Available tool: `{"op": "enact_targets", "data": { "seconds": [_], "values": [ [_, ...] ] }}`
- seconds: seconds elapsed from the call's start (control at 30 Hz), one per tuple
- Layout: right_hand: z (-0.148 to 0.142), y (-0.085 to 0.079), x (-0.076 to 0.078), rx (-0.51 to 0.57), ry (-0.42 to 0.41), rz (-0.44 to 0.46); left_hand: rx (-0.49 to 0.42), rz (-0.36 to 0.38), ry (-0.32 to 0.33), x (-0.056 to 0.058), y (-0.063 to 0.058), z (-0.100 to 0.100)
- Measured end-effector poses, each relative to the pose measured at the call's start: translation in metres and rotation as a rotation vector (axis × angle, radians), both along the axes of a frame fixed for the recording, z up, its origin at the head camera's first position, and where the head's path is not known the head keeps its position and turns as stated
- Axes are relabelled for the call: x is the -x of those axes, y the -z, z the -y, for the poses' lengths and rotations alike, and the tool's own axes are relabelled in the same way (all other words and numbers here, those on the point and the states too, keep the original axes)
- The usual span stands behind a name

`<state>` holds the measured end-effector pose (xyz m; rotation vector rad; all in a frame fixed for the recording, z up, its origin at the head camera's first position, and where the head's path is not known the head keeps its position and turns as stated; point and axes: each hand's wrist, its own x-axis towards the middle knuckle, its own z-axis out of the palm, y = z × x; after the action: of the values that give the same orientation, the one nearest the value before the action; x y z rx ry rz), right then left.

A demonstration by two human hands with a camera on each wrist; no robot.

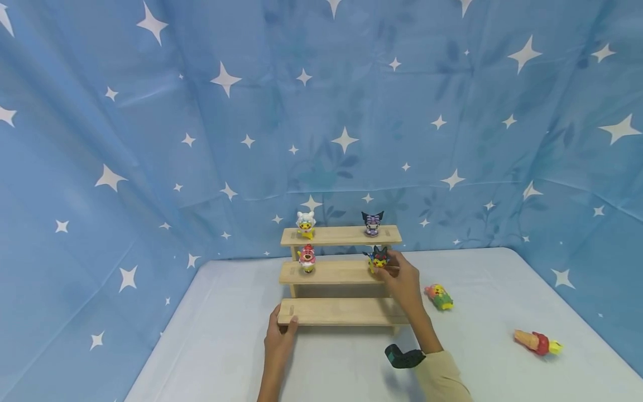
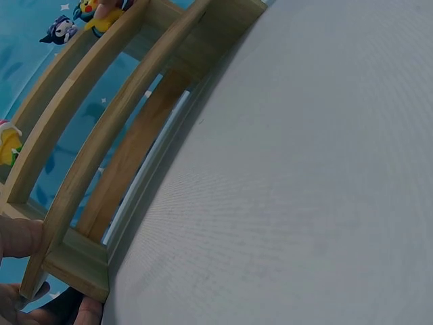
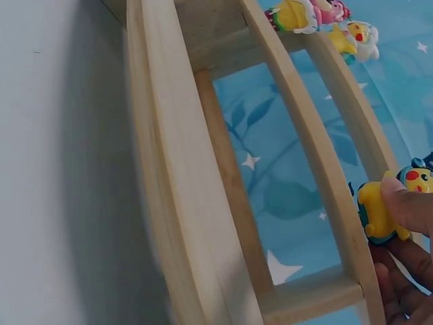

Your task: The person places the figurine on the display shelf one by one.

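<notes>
A three-tier wooden display stand (image 1: 341,310) stands on the white-covered table. My left hand (image 1: 279,338) grips the left end of its lowest board, the thumb on the front edge. At the right end of the middle board, my right hand (image 1: 404,283) pinches a yellow figurine (image 3: 379,210) with a dark eared hood between thumb and fingers. Whether its base bears on the board I cannot tell. A pink-hooded figurine (image 1: 307,259) occupies that board's left end. Up on the top board are a white-hooded figurine (image 1: 305,223) at left and a black-and-purple figurine (image 1: 372,224) at right.
Right of the stand, a green-and-pink figurine (image 1: 440,297) lies on the table. Farther right lies a red-and-tan figurine (image 1: 538,341) with a yellow end. A blue star-patterned curtain (image 1: 346,111) hangs behind and along the sides. A black strap-like device (image 1: 403,357) sits at my right wrist.
</notes>
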<state>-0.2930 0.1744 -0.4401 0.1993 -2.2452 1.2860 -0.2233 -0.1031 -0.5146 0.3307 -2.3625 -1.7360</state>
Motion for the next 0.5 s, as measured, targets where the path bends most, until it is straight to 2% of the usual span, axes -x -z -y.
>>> {"op": "enact_targets", "data": {
  "seconds": [0.3,0.5],
  "values": [
    [0.0084,0.0039,0.0004,-0.031,0.044,0.109,-0.006,-0.013,0.008,-0.0001,0.0015,0.0002],
    [0.0102,0.0093,0.0030,-0.053,0.046,0.128,-0.015,-0.025,0.015,-0.0006,0.0017,0.0008]
  ]
}}
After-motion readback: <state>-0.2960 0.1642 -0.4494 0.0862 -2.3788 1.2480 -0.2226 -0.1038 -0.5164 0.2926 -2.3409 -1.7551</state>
